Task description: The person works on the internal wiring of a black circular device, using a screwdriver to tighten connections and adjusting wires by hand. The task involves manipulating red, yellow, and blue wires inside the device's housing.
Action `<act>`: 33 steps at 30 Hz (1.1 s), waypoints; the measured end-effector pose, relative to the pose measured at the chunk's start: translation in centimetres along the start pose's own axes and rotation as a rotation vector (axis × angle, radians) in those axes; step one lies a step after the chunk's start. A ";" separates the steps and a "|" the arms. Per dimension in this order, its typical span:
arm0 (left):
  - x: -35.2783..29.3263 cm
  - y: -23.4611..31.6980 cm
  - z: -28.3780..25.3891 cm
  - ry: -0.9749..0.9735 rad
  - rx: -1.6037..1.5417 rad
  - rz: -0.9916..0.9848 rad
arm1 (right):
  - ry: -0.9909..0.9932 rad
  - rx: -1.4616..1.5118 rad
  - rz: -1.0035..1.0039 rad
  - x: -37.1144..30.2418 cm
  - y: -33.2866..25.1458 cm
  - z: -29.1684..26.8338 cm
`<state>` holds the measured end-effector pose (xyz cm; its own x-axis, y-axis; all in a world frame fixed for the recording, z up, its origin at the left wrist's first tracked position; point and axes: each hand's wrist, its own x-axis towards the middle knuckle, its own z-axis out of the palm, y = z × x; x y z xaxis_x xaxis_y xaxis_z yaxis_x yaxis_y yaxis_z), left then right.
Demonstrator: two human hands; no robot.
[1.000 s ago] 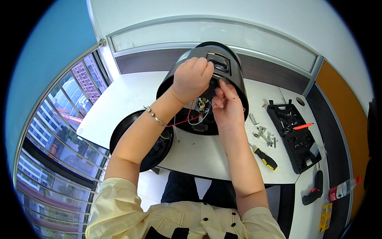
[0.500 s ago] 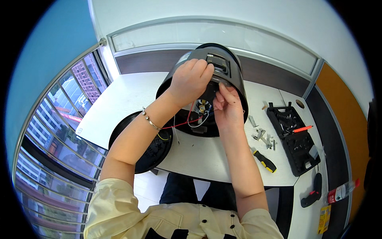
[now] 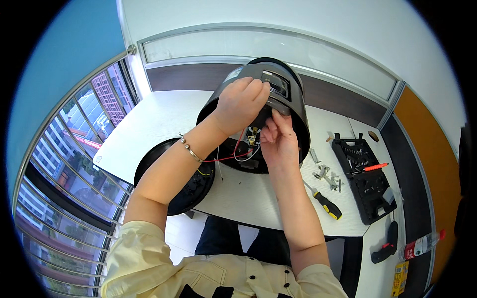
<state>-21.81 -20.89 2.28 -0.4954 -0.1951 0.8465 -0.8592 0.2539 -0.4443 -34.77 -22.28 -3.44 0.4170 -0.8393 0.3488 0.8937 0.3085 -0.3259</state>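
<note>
A black round appliance body lies tilted on the white table, its open underside facing me with red, white and yellow wires showing inside. My left hand grips its upper rim beside a small panel. My right hand reaches into the opening, fingers pinched on a small part near the wires. What the fingertips hold is too small to tell. A thin bracelet sits on my left wrist.
A black round lid or base hangs over the table's near edge, wired to the body. To the right lie loose screws and metal bits, a yellow-handled screwdriver and an open black tool case. A bottle lies at far right. Windows are on the left.
Both hands have shifted slightly on the appliance body; my right hand's fingers have moved up toward the rim inside the opening. The body stays in place.
</note>
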 end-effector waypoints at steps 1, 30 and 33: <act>0.0 0.0 0.0 0.004 0.003 0.005 | 0.024 -0.008 -0.003 0.0 -0.2 0.2; 0.2 -0.2 -0.2 0.049 -0.025 -0.037 | -0.043 0.170 0.069 1.1 -1.5 -1.5; 0.3 -0.1 0.1 0.080 -0.010 -0.016 | -0.022 0.158 0.068 0.9 -1.6 -1.4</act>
<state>-21.89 -21.02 2.56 -0.4692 -0.1226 0.8746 -0.8655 0.2608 -0.4277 -36.09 -24.16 -3.82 0.4794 -0.8047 0.3502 0.8775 0.4324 -0.2076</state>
